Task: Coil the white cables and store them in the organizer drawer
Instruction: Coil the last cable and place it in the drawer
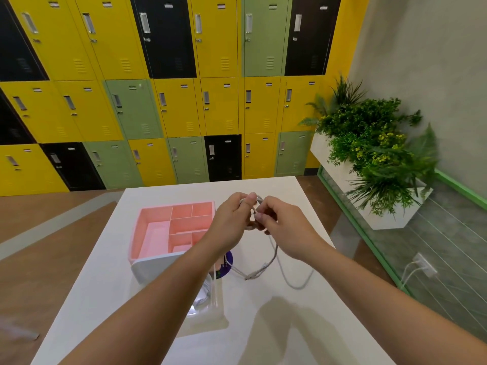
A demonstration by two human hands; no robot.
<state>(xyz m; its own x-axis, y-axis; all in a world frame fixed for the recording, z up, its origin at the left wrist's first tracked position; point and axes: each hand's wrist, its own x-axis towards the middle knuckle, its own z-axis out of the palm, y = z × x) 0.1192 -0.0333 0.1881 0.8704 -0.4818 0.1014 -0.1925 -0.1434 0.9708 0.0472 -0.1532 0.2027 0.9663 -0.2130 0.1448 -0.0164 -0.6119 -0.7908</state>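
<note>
My left hand [232,219] grips a small coil of white cable [275,252] above the white table [290,325]. My right hand [279,227] pinches the same cable just beside the coil. The loose tail hangs down from my hands and loops on the table, its plug end near a purple disc. The pink organizer drawer [158,230] stands pulled out of its white case [147,270], left of my hands, with several open compartments. A clear tray [210,299] under my left forearm holds another white cable.
A purple disc [228,264] lies beside the drawer case. A planter with green foliage [369,154] stands to the right behind a green-framed glass rail. Coloured lockers [184,101] fill the far wall. A wall socket [424,264] with white plugs sits low at right.
</note>
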